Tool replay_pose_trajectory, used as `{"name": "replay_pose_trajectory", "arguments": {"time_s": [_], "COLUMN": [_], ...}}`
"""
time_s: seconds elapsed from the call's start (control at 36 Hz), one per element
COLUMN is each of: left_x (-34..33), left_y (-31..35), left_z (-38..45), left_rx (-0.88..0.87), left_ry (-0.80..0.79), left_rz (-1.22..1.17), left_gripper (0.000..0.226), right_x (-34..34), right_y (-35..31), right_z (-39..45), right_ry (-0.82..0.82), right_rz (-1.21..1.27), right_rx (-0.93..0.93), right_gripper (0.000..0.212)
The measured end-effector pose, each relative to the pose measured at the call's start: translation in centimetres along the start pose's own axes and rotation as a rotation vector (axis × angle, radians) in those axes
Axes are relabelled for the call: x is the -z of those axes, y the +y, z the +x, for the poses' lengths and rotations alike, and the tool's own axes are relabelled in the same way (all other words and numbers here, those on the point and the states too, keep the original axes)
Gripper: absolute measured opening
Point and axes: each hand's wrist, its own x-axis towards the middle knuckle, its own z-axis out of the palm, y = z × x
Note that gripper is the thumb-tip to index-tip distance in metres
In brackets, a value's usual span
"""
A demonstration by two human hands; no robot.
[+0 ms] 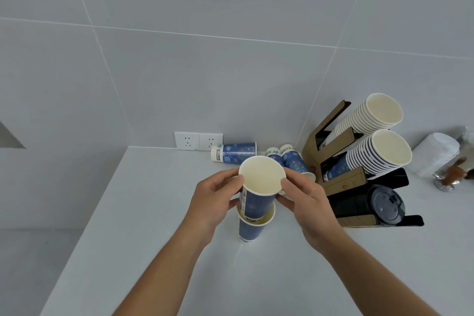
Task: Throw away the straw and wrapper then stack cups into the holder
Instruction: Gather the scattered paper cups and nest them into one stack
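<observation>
Both hands' fingers gripping a blue paper cup [259,187], cream inside, nested in another cup [252,226], left hand [215,200], right hand [305,202]

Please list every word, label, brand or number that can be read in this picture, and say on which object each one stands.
No text can be read here.
Held cup: white label strip with print, too blurred.
Lower cup: dark mark at the rim, unreadable.
Lying cup: printed band, too small.
Black lid: raised marks, illegible.
Cup holder: faint print, illegible.
</observation>
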Motion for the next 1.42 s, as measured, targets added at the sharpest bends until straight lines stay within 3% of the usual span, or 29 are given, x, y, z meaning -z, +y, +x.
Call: {"name": "replay_pose_trajectory", "arguments": {"time_s": [0.19, 0.44, 0.83, 1.42], "left_x": [0.0, -0.5, -0.7, 0.0], "left_y": [-2.1, -3.8, -6.5, -7.7], "left_z": [0.4, 0.8, 1.9, 2.6], "left_rx": [0.041, 0.042, 0.088, 0.174], "left_ry": [0.066, 0.071, 0.069, 0.028], "left_rz": [0.060, 0.117, 0.135, 0.033], "left_gripper": [0.022, 0.018, 0.025, 0.022], "right_x": [0.1, 0.3, 0.2, -0.1], "right_y": [1.5, 3.6, 5.9, 7.3], "right_z": [0.8, 2.0, 3.0, 2.9], "right_ry": [0.038, 0.042, -0.004, -0.015], "right_rz": [-0.026, -0.217, -0.314, -0.004], "right_rx": [-0.115, -0.088, -0.179, -0.270], "right_gripper": [0.026, 0.023, 0.029, 0.030]}}
